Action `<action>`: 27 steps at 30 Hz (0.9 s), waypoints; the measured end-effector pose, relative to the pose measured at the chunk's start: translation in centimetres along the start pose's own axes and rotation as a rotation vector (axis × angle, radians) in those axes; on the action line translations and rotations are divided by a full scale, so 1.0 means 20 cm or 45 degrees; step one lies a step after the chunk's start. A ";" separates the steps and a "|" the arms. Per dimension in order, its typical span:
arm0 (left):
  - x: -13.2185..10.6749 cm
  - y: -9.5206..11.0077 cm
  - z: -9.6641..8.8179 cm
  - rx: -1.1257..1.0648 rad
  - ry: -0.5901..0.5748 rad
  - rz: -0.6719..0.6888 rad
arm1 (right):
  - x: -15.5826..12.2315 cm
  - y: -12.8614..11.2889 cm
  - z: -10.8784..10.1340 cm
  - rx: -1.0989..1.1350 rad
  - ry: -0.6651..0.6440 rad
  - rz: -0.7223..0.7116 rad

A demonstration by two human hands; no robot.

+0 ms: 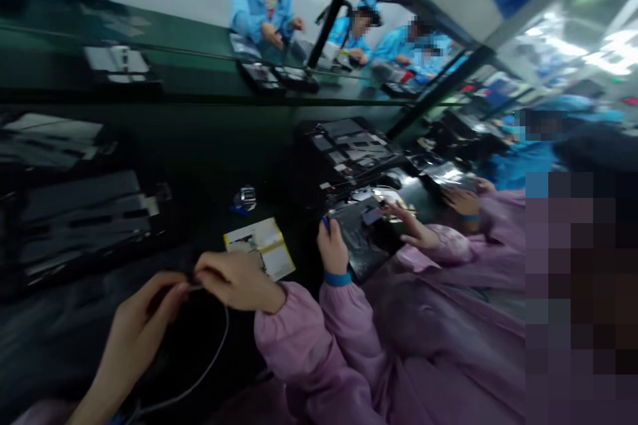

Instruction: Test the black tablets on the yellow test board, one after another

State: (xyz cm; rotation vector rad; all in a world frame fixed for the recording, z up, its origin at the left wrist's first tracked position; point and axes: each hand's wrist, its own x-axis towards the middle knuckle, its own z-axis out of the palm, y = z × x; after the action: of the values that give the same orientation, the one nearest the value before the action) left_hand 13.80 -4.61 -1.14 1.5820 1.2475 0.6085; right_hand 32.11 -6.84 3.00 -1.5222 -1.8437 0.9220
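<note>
My left hand reaches up from the lower left, with its thumb and fingers pinched together. Its fingertips meet those of my right hand, also closed in a pinch. Something small and dark with a pale edge shows between them, too blurred to name. A thin pale cord curves down from below my right hand towards my left wrist; whether it reaches the fingers is hidden. Just beyond my right hand lies a white card with yellow edges, partly covered by that hand. A small shiny metal object stands behind the card, with a blue piece beside it.
Black trays of flat dark panels stand at the left and back centre. Close on my right, a co-worker in pink handles a dark sheet; one hand is near mine. Blue-clad people sit across a raised shelf.
</note>
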 end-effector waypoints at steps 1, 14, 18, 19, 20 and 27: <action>0.01 0.01 0.00 -0.032 -0.020 0.013 | 0.00 0.00 0.00 0.009 0.022 0.015; 0.05 0.11 -0.02 -0.530 -0.140 0.177 | 0.06 0.04 -0.01 0.082 0.069 0.021; 0.06 0.12 -0.01 -0.507 -0.123 0.175 | 0.06 0.05 -0.01 0.059 0.073 -0.010; 0.06 0.12 -0.01 -0.495 -0.114 0.181 | 0.06 0.05 -0.01 0.049 0.080 -0.019; 0.05 0.13 -0.02 -0.481 -0.106 0.187 | 0.06 0.05 -0.01 0.040 0.093 -0.031; 0.04 0.12 -0.02 -0.380 -0.093 0.228 | 0.06 0.04 -0.01 0.010 0.122 -0.104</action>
State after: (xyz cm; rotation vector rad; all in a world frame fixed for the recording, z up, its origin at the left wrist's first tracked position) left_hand 14.75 -3.61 1.12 1.4580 0.9188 0.8038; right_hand 32.56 -5.57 2.54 -1.4494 -1.8179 0.8041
